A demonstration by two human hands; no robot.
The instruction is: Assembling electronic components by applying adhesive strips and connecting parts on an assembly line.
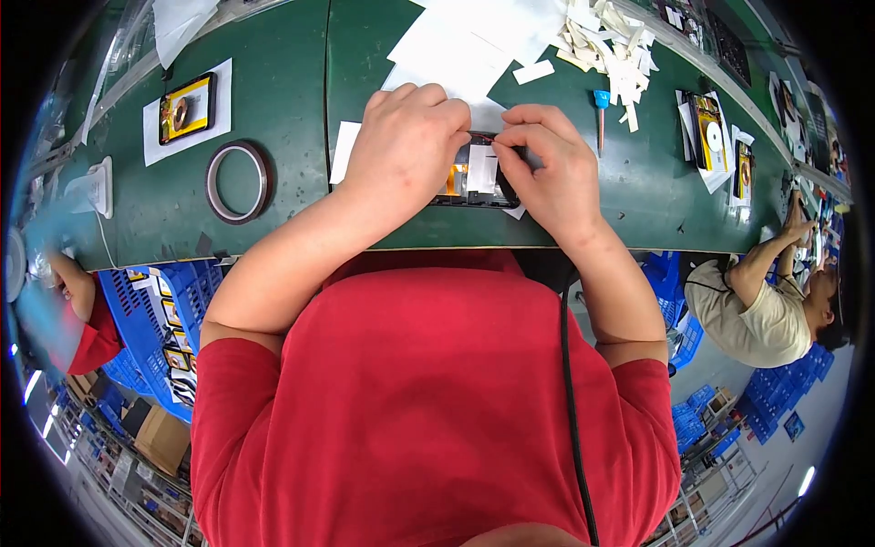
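An opened black electronic device (481, 173) lies on the green bench in front of me, its silver-white panel and a bit of orange film showing. My left hand (406, 146) covers its left side, fingers curled and pinched at the device's top edge; what they hold is hidden. At the upper right of the device, my right hand (554, 173) pinches thumb and forefinger together at a thin reddish wire (483, 138). The wire runs along the top edge between both sets of fingertips. White paper sticks out from under the device.
A roll of dark tape (213, 182) and a yellow-and-black device with a copper coil (187, 111) lie left. A blue-handled screwdriver (602, 114), heaped paper strips (606, 41) and white sheets (456, 46) lie beyond my hands. More devices (709, 132) and a co-worker (761, 305) are right; blue crates (146, 319) stand below left.
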